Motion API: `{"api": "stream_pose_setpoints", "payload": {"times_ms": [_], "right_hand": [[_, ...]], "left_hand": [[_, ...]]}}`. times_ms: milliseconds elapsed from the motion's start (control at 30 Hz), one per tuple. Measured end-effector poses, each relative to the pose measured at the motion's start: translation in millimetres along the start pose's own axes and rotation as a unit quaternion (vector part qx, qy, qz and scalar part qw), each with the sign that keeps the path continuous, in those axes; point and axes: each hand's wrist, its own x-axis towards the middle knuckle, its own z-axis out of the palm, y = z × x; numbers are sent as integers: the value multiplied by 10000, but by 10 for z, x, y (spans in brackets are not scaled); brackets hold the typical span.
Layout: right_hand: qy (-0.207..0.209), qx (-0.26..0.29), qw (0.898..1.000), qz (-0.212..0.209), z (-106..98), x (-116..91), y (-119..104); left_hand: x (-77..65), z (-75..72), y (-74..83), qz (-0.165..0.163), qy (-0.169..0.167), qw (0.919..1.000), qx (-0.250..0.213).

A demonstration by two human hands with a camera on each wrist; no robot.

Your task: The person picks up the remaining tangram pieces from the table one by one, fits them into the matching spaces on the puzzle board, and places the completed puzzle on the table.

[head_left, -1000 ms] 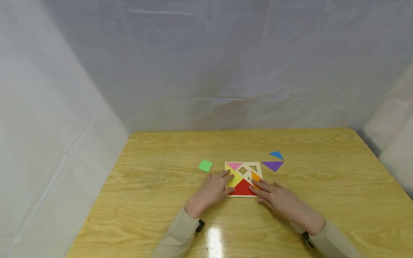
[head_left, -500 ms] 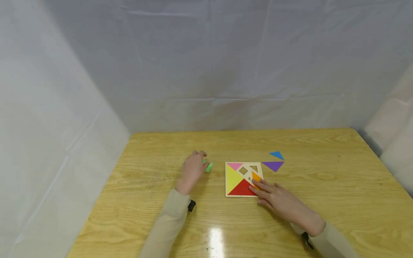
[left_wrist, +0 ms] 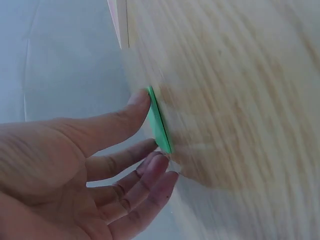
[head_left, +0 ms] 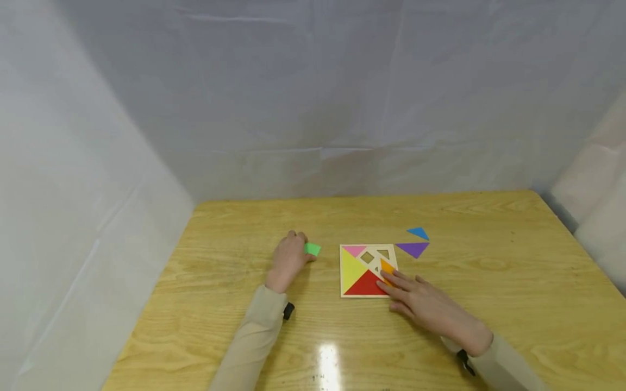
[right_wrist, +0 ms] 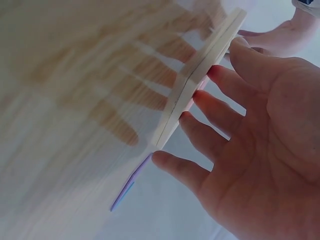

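Observation:
My left hand (head_left: 288, 259) pinches a green square tile (head_left: 312, 249) by its edges, with the thumb on one side and a fingertip on the other. In the left wrist view the green piece lies at the tabletop. A wooden tangram board (head_left: 342, 271) lies to its right, with pink, yellow, red and orange pieces seated in it. Across its lower right corner my right hand (head_left: 425, 304) rests with fingers extended, covering part of the orange piece (head_left: 386, 268) and the red triangle (head_left: 365, 284). Bare recesses show in the board's upper right.
Right of the board lie a purple triangle (head_left: 413, 249) and, just behind it, a blue triangle (head_left: 419, 233). The wooden table (head_left: 220, 326) ends at a pale fabric backdrop (head_left: 313, 108), with more fabric on both sides.
My left hand has left the board, moved left to the green square and taken hold of it. My right hand stays in place on the board.

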Motion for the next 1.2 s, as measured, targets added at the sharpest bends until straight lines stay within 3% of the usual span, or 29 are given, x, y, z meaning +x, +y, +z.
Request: {"api": "stream_pose_setpoints", "payload": {"times_ms": [267, 633, 967, 1200], "right_hand": [[138, -373, 9988, -291, 18, -25, 23], [-60, -381, 9991, -149, 1, -31, 23], [-4, -406, 9989, -228, 22, -24, 36], [9, -422, 9988, -241, 29, -20, 35]], "left_hand": [[56, 6, -28, -144, -235, 9996, -115], [70, 8, -15, -231, -390, 9988, -189], [35, 18, -41, -87, -3, 9959, -900], [35, 29, -31, 320, 332, 9915, -1216]]}}
